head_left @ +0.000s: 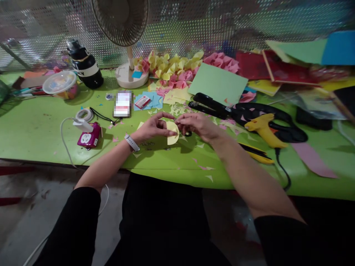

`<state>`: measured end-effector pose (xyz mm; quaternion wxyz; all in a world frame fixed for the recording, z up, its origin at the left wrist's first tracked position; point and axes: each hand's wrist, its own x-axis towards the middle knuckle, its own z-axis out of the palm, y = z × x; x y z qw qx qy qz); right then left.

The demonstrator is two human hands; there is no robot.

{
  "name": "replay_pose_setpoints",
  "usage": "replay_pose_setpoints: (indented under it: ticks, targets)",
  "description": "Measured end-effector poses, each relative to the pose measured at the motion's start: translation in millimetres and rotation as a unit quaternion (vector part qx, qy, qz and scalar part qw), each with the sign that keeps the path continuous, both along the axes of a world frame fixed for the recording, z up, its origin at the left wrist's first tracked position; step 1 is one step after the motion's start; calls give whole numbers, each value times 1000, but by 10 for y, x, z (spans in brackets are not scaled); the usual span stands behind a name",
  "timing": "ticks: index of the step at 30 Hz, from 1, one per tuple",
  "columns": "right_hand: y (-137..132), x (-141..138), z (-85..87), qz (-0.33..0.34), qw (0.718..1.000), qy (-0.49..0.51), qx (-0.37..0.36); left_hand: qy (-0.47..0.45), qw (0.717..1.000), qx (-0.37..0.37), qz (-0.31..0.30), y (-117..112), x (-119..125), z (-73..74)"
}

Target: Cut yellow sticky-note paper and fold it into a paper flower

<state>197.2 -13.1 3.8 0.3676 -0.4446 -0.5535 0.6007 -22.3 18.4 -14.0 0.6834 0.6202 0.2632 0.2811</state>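
Observation:
My left hand (155,127), with a pale wristband, pinches a yellow paper piece (172,133) with a rounded right edge above the table. Close against the paper's right side is my right hand (195,125), its fingers curled in. A small black loop (188,134) shows beneath those fingers; it looks like a scissors handle, but the rest is hidden. Pale paper scraps (180,109) lie scattered around both hands. Beyond them sit loose yellow paper squares (173,96) and blue paper squares (156,100), with a small red-and-white box (142,102) on the blue ones.
A yellow glue gun (260,127), a black long-handled tool (212,106) and a yellow-handled cutter (257,153) lie right. Left are a purple power adapter (90,136), tape roll (84,115) and phone (122,104). A fan (131,75), bottle (87,68) and folded paper flowers (174,66) stand behind.

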Motion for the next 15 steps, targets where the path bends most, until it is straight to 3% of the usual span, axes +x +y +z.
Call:
replay_pose_setpoints:
  ticks: [6, 12, 15]
  targets:
    - [-22, -39, -44, 4, 998, -45, 42, 10, 1000, 2, -10, -16, -6, 26]
    - [-18, -140, -79, -132, 990, 9, 47, -29, 999, 3, 37, -8, 3, -7]
    - [-26, -160, -80, -163, 986, 12, 44, -34, 996, 4, 77, -13, 6, -5]
